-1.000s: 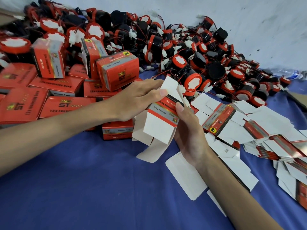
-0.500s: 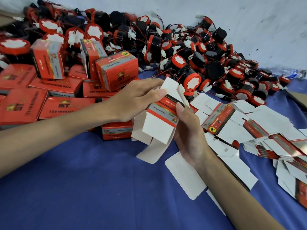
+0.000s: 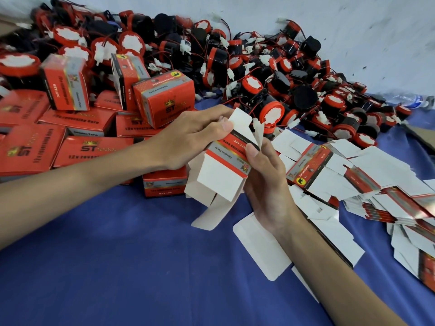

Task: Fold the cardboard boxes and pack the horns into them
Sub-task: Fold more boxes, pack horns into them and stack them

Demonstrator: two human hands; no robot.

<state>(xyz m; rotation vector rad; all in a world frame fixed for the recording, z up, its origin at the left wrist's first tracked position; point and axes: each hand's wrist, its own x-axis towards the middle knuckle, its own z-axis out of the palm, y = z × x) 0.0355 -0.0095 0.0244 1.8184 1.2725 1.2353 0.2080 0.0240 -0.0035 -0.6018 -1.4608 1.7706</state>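
Over the blue worktop [image 3: 117, 267], both hands' grip stays unchanged: left hand [image 3: 188, 140] and right hand [image 3: 268, 184] pinch the half-opened box [image 3: 221, 180]; horns [image 3: 270, 116] lie beyond.

views: one only, head cam; nothing shared w/ a 2nd view
position: worn on person's head, above near edge of blue cloth [image 3: 117, 267]
facing: fwd and down over cloth; far edge meets pale wall [image 3: 353, 31] at top of frame
lens: wide-angle; edges bend
nearness: close; left hand [image 3: 188, 137] and right hand [image 3: 266, 184] sit mid-frame just above cloth centre; forearms enter from bottom left and bottom right
reach: horn pile [image 3: 259, 67] at cloth's far side; folded boxes [image 3: 70, 137] far-left; flat blanks [image 3: 353, 180] at its right
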